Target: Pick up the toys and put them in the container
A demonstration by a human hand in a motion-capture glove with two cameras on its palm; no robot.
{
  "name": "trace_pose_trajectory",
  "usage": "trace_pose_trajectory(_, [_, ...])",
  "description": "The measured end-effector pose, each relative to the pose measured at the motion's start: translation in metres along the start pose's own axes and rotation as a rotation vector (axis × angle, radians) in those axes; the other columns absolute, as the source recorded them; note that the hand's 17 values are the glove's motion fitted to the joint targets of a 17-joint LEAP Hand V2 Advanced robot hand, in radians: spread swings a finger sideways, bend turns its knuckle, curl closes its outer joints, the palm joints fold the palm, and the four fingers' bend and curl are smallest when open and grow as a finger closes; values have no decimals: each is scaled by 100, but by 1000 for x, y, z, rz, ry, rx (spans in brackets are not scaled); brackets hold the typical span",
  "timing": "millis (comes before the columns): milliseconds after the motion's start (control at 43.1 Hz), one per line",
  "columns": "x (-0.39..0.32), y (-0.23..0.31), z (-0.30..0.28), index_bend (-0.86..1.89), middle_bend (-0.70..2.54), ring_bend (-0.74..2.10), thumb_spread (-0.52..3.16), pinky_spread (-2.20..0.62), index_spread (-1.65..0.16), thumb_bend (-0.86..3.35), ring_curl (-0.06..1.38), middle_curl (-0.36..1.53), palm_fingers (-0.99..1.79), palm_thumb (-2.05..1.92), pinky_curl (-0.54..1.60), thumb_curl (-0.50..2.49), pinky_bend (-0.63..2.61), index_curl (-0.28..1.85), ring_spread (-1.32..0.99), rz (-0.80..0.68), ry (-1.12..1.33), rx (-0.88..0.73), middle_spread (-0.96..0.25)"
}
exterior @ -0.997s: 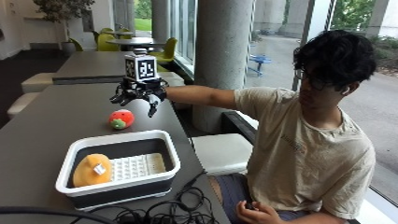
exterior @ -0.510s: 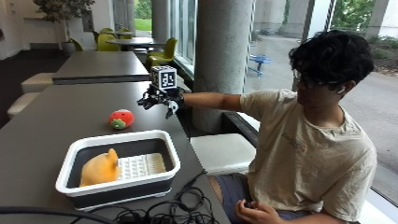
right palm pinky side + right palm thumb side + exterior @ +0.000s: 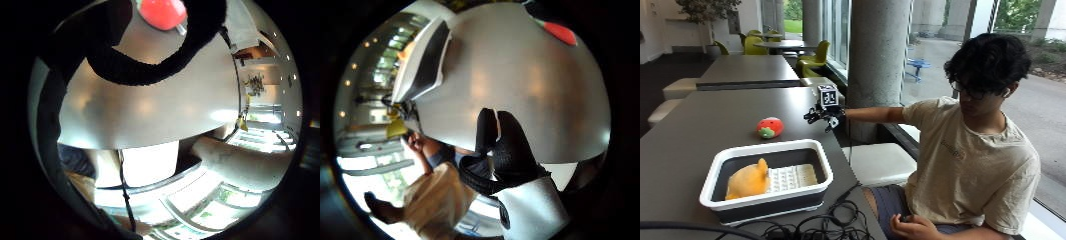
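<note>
Right now the gloved right hand (image 3: 824, 114) hangs in the air over the table's (image 3: 700, 125) near edge, arm stretched out from the seated person, and it holds nothing. Its fingers (image 3: 499, 142) are loosely curled and apart from one another, with only tabletop showing beneath them in the palm views.

The red toy (image 3: 770, 127) — a round plush strawberry by the look of it, with a green patch low on its front — sits on the table a little way out from the fingertips, on the side away from the person. From the palm it shows only at the far side of the bare tabletop, beyond the curled fingers. The container (image 3: 817, 159), a white-rimmed tub with dark walls, stands nearer the person's end of the table than the hand, and an orange toy (image 3: 748, 180) already lies inside it against one wall.

The strawberry is probably light and soft — likely to squash a little under the fingers instead of slipping, and not something that breaks. Being round and squat, it would best be taken from above, with thumb and fingers closing across its widest part.
</note>
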State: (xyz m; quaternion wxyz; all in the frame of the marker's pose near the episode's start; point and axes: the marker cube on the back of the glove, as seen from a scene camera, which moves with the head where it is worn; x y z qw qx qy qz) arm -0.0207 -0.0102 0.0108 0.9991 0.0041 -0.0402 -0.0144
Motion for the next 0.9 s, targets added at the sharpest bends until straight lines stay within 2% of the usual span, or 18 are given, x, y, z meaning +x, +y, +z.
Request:
trace_pose_trajectory(278, [17, 12, 6, 18, 13, 20, 137, -1, -29, -1, 36, 25, -8, 2, 32, 31, 97, 34, -3, 83, 38, -10, -2])
trace_pose_trajectory(440, [16, 12, 7, 18, 14, 19, 138, -1, -30, -1, 36, 25, -7, 2, 32, 31, 96, 36, -3, 76, 11, -16, -2])
trace_pose_trajectory(719, [27, 13, -1, 17, 14, 19, 138, -1, -30, -1, 36, 24, -8, 1, 33, 30, 95, 37, -3, 134, 121, -62, -2])
trace_pose_trajectory(904, [27, 10, -4, 17, 14, 19, 136, -1, -30, -1, 36, 23, -8, 0, 33, 30, 95, 37, -3, 82, 126, -56, -2])
